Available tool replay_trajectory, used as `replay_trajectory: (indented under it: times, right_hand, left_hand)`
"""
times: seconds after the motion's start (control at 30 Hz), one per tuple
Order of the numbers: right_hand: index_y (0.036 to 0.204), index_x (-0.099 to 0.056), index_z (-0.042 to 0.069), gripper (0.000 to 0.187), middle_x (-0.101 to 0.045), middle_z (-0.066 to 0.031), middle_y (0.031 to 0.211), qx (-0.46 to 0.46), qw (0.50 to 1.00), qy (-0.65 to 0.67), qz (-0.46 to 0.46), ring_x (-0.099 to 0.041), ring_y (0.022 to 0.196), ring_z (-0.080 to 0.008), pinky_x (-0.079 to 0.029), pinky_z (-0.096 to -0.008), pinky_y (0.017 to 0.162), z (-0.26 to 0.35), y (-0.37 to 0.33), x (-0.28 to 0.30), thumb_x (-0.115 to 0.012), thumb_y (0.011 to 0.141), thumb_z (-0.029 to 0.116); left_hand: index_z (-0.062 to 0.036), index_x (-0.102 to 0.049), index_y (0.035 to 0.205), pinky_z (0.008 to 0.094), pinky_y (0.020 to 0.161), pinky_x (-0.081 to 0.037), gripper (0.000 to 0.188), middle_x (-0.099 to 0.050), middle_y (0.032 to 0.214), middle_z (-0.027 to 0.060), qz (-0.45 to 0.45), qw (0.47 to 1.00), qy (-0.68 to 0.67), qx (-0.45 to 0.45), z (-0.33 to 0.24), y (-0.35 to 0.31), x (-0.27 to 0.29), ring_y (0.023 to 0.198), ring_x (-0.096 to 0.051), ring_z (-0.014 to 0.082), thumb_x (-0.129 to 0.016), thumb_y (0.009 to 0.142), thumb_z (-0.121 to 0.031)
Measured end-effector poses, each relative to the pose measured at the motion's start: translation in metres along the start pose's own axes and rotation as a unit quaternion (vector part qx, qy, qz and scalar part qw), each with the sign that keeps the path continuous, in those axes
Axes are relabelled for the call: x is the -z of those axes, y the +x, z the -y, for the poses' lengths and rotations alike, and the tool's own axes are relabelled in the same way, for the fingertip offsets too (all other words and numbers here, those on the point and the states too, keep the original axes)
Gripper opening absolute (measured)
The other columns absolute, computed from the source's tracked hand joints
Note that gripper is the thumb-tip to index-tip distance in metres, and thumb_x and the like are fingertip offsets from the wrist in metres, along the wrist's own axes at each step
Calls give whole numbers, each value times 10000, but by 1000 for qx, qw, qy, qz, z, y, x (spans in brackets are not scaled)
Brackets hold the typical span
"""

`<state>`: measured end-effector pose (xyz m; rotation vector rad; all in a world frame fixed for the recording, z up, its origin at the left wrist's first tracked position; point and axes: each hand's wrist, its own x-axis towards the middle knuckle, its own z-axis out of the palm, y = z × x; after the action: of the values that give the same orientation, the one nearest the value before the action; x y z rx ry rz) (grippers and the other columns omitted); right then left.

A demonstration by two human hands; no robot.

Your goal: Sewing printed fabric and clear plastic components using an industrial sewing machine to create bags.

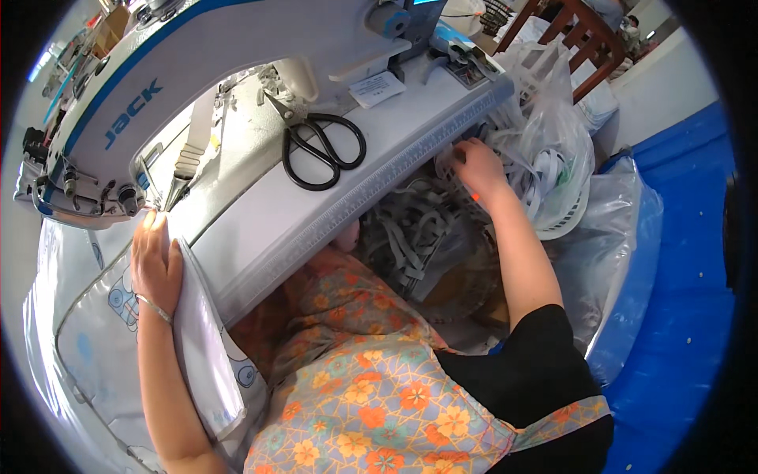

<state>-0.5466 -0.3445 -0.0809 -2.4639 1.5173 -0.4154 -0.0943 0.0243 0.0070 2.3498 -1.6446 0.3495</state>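
Note:
My left hand (155, 265) lies flat on white printed fabric (207, 347), its fingertips close to the needle area of a sewing machine (158, 107). Its fingers are stretched out and grip nothing. Beyond the front right edge of the machine table, my right hand (480, 170) is closed, with bent fingers near a clear plastic bag (564, 118). Whatever those fingers pinch is hidden or too small to name. Grey and white strips (407, 237) lie in a heap below that hand. A pale tape (201, 126) runs down into a metal folder (178, 186) beside the needle.
Black-handled scissors (324, 150) rest on the machine table (260, 245), whose front edge carries a ruler (379, 178). A white basket (564, 221) holds the bag. Small metal tools (470, 59) lie at the table's far right corner. Behind stands a wooden chair (580, 35).

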Motion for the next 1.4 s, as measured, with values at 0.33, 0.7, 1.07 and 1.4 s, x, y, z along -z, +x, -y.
replay_trajectory:
  times: [0.33, 0.7, 1.07, 1.4]
  right_hand:
    - [992, -702, 54, 52, -704, -6, 929, 126, 831, 540, 43, -639, 817, -61, -490, -198, 694, 119, -60, 101, -674, 949, 46]
    - [1025, -690, -7, 117, -666, -19, 847, 202, 667, 693, 186, -599, 720, -65, -511, -230, 671, 295, -59, 78, -644, 968, 84]
    - [1054, -737, 4, 171, -678, -26, 825, 262, 821, 372, 343, -610, 686, -92, -540, -259, 688, 391, -11, -19, -709, 947, 135]
    - [884, -731, 26, 121, -717, -171, 836, 427, 845, 303, 114, -690, 792, -358, -546, -461, 753, 421, -7, -49, -644, 887, 110]
  left_hand:
    - [0, -625, 1314, 442, 1131, -423, 475, -625, 1383, 201, -15, 959, -282, -29, -111, -7, 56, 1317, -579, 354, -600, 842, 50]
    - [-3, -697, 957, 199, 556, -371, 93, -570, 727, -48, 134, 786, -557, 231, -51, -10, 146, 635, -481, 34, -698, 917, -86]
    - [-46, -737, 1028, 424, 686, -515, 191, -728, 858, 122, 66, 943, 131, 299, 48, -36, 102, 753, -665, 341, -638, 943, -186]
    - [-19, -648, 1220, 460, 1099, -440, 342, -593, 1364, 168, 9, 996, -75, 56, -33, -10, 23, 1243, -576, 349, -628, 885, -83]
